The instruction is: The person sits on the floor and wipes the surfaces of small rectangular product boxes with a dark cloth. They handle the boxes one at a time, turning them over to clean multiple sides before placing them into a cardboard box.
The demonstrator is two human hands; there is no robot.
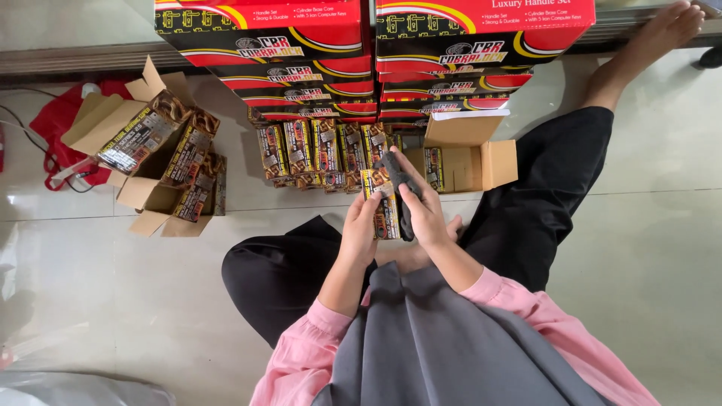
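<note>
Left hand grips a small printed box; right hand presses a dark cloth against it. Matching boxes stand in a row just beyond; open carton beside them.

Reds, browns and pinks over a pale floor

We are seeing a small packet printed in brown, yellow and red, with a dark grey cloth against it; the row of packets behind is showing the same brown-and-yellow print. The big stacked boxes are glowing red with yellow and black curved bands. The open cartons are showing plain tan cardboard. Sleeves are appearing pink, trousers black, floor tiles pale grey-green, and a bag red.
</note>
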